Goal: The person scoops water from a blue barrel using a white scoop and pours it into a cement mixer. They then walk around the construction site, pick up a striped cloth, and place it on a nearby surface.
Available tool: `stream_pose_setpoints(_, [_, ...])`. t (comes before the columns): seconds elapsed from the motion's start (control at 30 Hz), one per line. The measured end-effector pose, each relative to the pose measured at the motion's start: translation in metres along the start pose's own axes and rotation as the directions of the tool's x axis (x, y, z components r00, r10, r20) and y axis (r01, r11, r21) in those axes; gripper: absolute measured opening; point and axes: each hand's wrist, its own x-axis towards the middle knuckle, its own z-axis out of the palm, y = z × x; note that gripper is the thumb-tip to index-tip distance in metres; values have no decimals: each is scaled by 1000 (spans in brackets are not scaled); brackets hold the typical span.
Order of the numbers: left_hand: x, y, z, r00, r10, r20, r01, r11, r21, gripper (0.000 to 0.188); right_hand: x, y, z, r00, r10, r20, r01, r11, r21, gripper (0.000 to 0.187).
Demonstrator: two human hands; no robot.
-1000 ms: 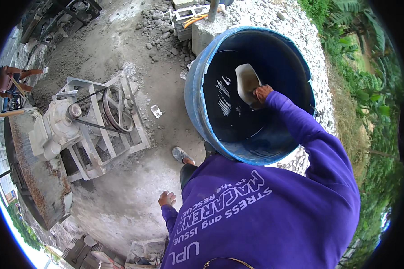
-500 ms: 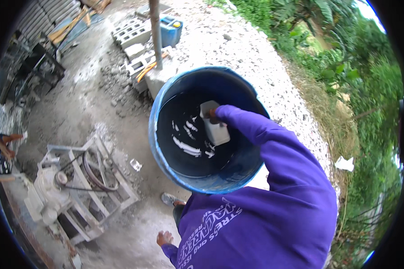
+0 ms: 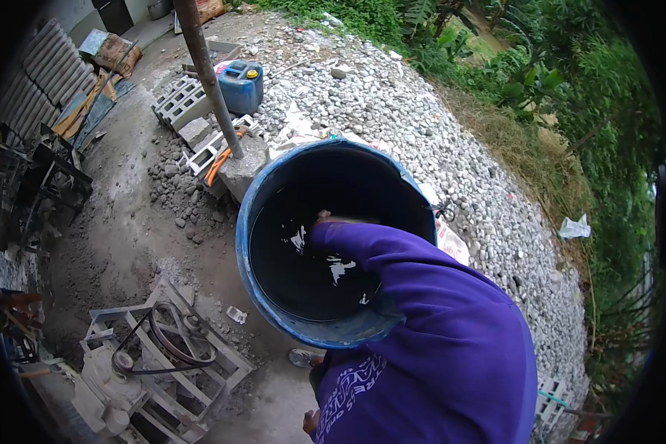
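Observation:
A large blue plastic drum (image 3: 246, 255) stands open in front of me, with dark water (image 3: 288, 285) inside. My right arm reaches over its rim, and my right hand (image 3: 324, 215) is low in the drum at the water. It is closed on a pale rectangular plastic container (image 3: 357, 219), mostly hidden behind the purple sleeve and in the water. Down by my side, below the drum, hangs my left hand (image 3: 311, 422), its fingers loosely apart and nothing in them.
A dusty machine frame with a belt and pulleys (image 3: 172, 333) sits at the lower left. Beyond the drum are a metal post (image 3: 207, 74), concrete blocks (image 3: 181, 102) and a blue jerrycan (image 3: 241, 87). Gravel (image 3: 488, 192) spreads right, bordered by plants.
My right hand has moved left and the container has gone from plain view to mostly hidden under my sleeve. The view has shifted, and my left hand sits lower in it.

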Motion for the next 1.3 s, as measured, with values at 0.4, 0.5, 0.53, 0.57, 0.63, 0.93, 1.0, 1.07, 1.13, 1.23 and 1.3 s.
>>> stream_pose_setpoints(0.4, [11, 14, 27, 996, -55, 64, 51, 997, 62, 55, 11, 12, 47, 931, -232, -281, 208, 971, -113, 26])
stream_pose_setpoints(0.5, [5, -2, 7, 992, -87, 91, 82, 995, 55, 54, 0, 29, 63, 836, -247, -489, 276, 961, -14, 13])
stream_pose_setpoints(0.53, [-5, 1, 2, 985, -108, 135, 95, 990, 101, 54, 9, 53, 102, 740, -232, -631, 295, 955, -5, 12])
stream_pose_setpoints(0.57, [-10, -6, -8, 984, -114, 136, 102, 991, 92, 54, 1, 53, 99, 766, -233, -599, 297, 955, 8, 12])
stream_pose_setpoints(0.63, [-21, -22, -28, 982, -125, 143, 114, 990, 85, 54, -12, 50, 99, 603, -303, -738, 388, 920, -60, 23])
stream_pose_setpoints(0.93, [16, -32, -121, 1000, -13, -19, 12, 997, -73, 44, -189, -44, -10, 334, -162, -929, 290, 955, -62, 27])
stream_pose_setpoints(1.0, [25, -54, -142, 998, 10, -62, -16, 995, -95, 39, -232, -71, -21, 266, -129, -955, 135, 986, -96, 31])
stream_pose_setpoints(1.07, [37, -80, -167, 997, 9, -77, -19, 990, -137, 37, -271, -78, -19, 225, -18, -974, 112, 994, 8, 25])
stream_pose_setpoints(1.13, [46, -120, -194, 997, -24, -74, 9, 980, -198, 36, -318, -104, -33, 203, -82, -976, -3, 996, -84, 30])
stream_pose_setpoints(1.23, [60, -159, -225, 996, -86, -32, 75, 962, -264, 36, -389, -166, -59, 181, -85, -980, -166, 979, -115, 33])
stream_pose_setpoints(1.3, [69, -185, -247, 989, -147, 24, 147, 940, -308, 40, -432, -207, -68, 205, -121, -971, -193, 968, -162, 33])
